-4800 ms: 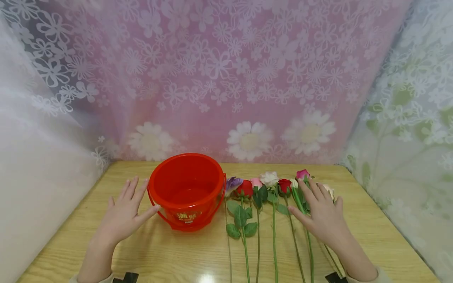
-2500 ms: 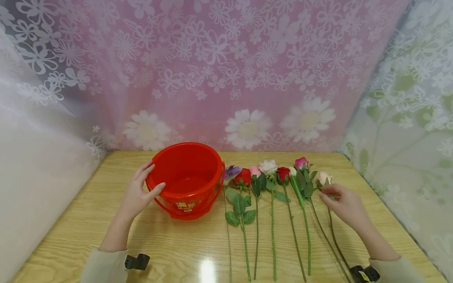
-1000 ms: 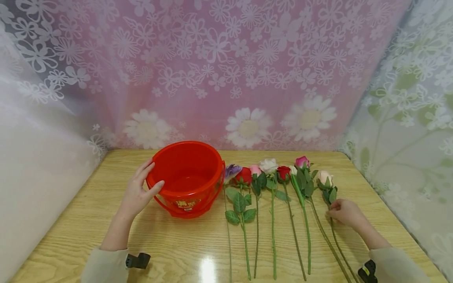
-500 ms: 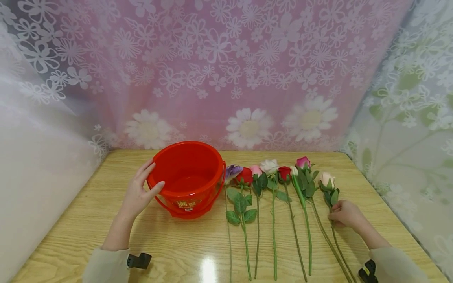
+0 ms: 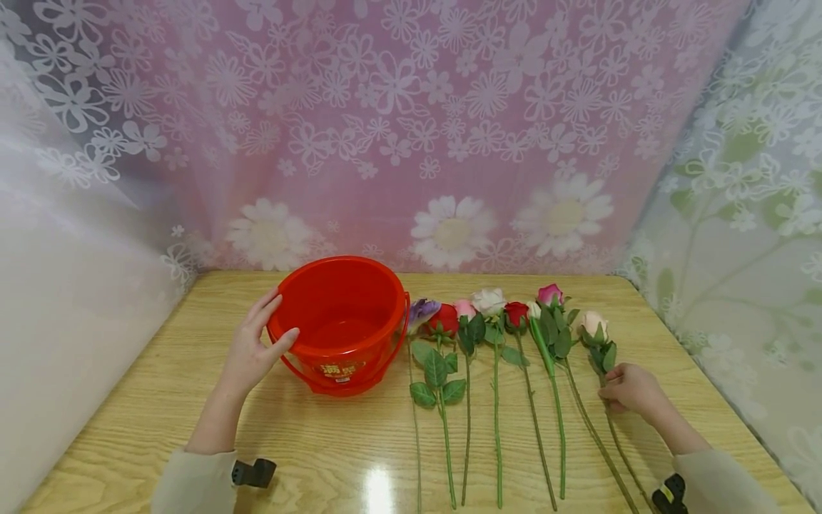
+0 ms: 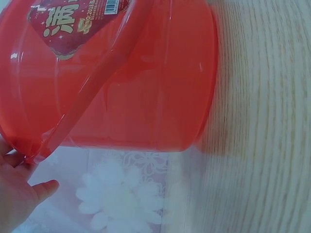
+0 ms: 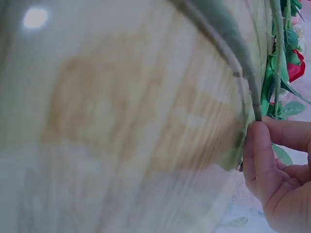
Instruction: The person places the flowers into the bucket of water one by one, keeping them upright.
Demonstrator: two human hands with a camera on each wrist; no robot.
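My left hand (image 5: 250,353) rests against the left side of a red plastic bucket (image 5: 343,364), its fingers and thumb spread at the rim. In the left wrist view the bucket (image 6: 136,92) appears sideways, and the left hand (image 6: 17,194) touches it near the handle's end. On the right, my right hand (image 5: 632,389) pinches the stem of a pale peach rose (image 5: 594,327) just below its leaves. The right wrist view shows thumb and fingertips of the right hand (image 7: 272,160) together on that stem (image 7: 253,92).
Between bucket and right hand lie a purple flower (image 5: 424,313), a red rose (image 5: 443,321), a pink flower (image 5: 464,308), a white flower (image 5: 489,301), another red rose (image 5: 516,314), a white bud (image 5: 534,310) and a magenta rose (image 5: 550,294). A floral curtain (image 5: 359,143) stands behind the wooden table (image 5: 308,450).
Both hands first hovered open; the left then came to the bucket's rim. The right moved to the peach rose and down to its stem, which has since shifted slightly right.
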